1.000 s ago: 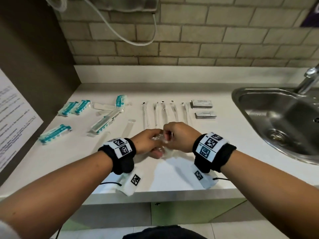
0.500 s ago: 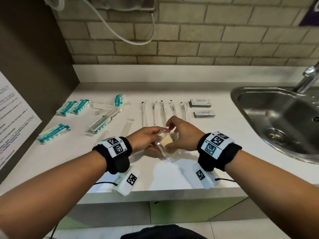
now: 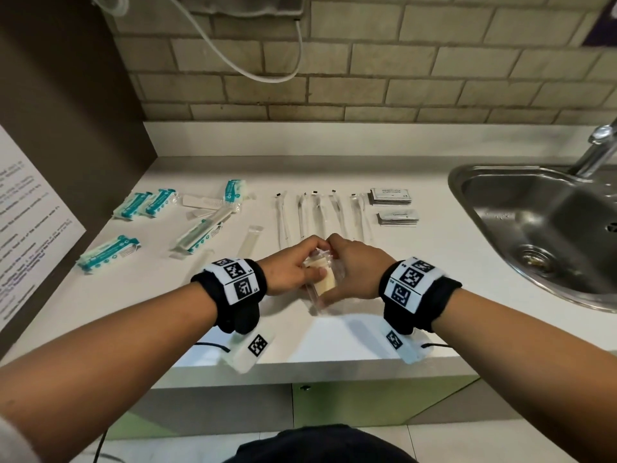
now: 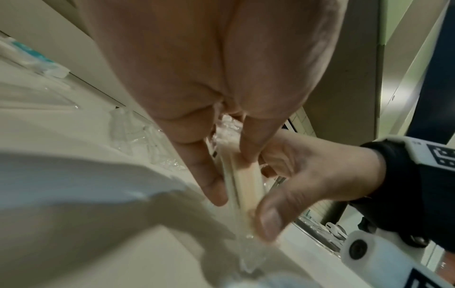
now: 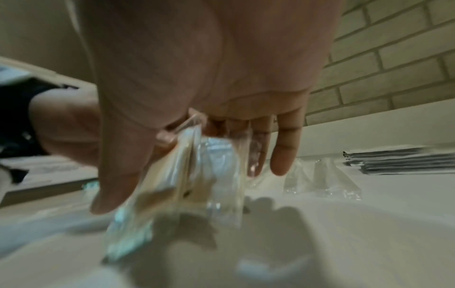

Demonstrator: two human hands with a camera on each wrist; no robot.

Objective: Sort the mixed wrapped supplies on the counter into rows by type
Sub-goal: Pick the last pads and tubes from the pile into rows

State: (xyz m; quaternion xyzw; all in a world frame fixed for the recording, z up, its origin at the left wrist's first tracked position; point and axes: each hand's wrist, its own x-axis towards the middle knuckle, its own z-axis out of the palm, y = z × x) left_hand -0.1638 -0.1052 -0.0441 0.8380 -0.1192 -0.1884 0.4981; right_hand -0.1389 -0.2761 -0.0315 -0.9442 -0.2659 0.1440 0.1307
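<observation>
Both hands meet over the counter's middle and hold a cream soap bar in a clear wrapper (image 3: 323, 279). My left hand (image 3: 295, 270) pinches the wrapped soap (image 4: 242, 193) with thumb on top. My right hand (image 3: 350, 272) grips the same packet (image 5: 187, 181) from the right, fingers curled round its clear plastic. Behind them lies a row of clear-wrapped thin sticks (image 3: 317, 212). Two stacks of white sachets (image 3: 390, 197) sit to its right. Teal-and-white wrapped packs (image 3: 147, 203) and clear-wrapped combs (image 3: 200, 233) lie scattered at the left.
A steel sink (image 3: 541, 225) with a tap (image 3: 597, 148) fills the right side. A dark panel with a printed sheet (image 3: 30, 228) stands at the left. The brick wall (image 3: 334, 71) closes the back. The counter's front edge (image 3: 334, 365) runs just under my wrists.
The hands turned the wrapped soap between them, so its cream face now shows. Both hands drifted slightly towards me. The rows behind have not moved.
</observation>
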